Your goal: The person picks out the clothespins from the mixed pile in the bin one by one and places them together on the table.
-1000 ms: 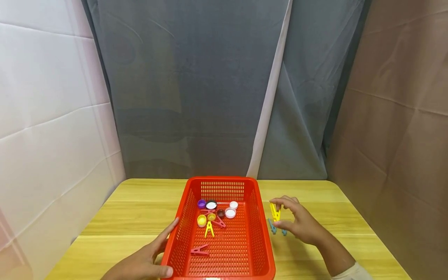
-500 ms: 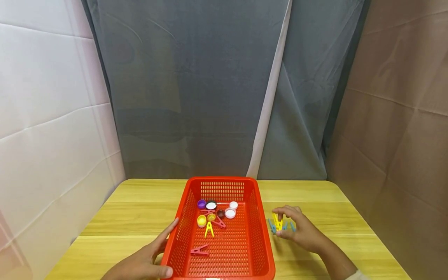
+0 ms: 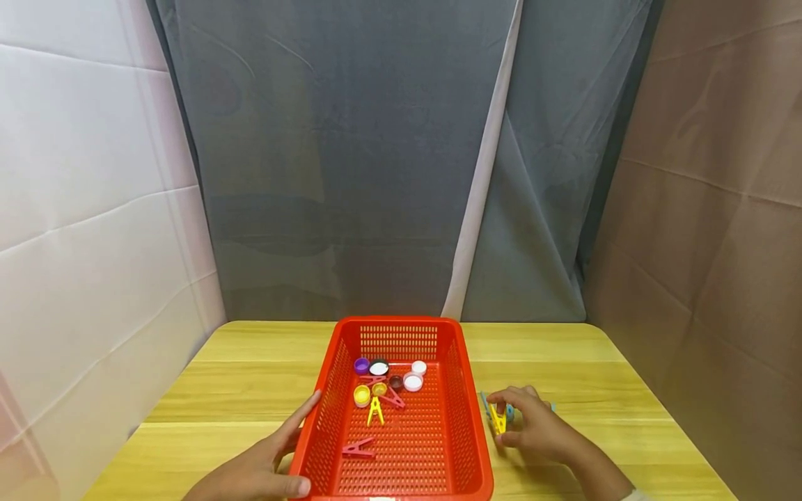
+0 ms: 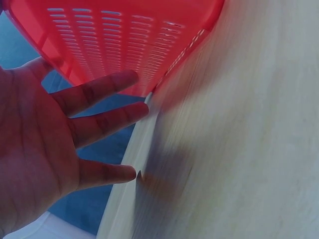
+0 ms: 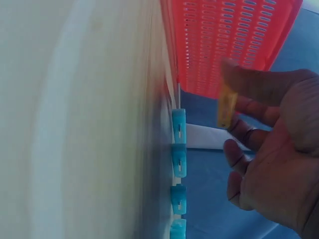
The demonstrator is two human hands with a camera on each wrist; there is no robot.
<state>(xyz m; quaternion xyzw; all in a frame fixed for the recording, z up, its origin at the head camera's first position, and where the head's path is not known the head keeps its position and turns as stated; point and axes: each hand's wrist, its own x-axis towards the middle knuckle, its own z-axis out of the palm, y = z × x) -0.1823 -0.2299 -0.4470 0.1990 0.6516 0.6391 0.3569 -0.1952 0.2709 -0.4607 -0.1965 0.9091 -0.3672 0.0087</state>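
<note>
My left hand (image 3: 266, 449) touches the left side of the red plastic basket (image 3: 466, 424), index finger along the rim and thumb at the near corner. In the left wrist view its other fingers (image 4: 99, 122) are straight and spread beside the basket wall. My right hand (image 3: 532, 428), right of the basket, pinches a yellow clothespin (image 3: 499, 420) between thumb and fingers, low over the table. Behind and beside that hand are blue clothespins (image 3: 484, 403), partly hidden. The right wrist view shows several blue clothespins (image 5: 179, 160) in a row along the table.
The basket holds pink clothespins (image 3: 358, 449), a yellow clothespin (image 3: 375, 412), and several small round caps, including a purple one (image 3: 361, 365) and a white one (image 3: 413, 380). Under it lies a wooden table (image 3: 269, 362). Grey cloth (image 3: 376, 174) hangs behind the table's far edge.
My right hand has come down and slightly nearer, lowering the yellow clothespin toward the table in front of the blue clothespins. The left hand and basket have stayed put.
</note>
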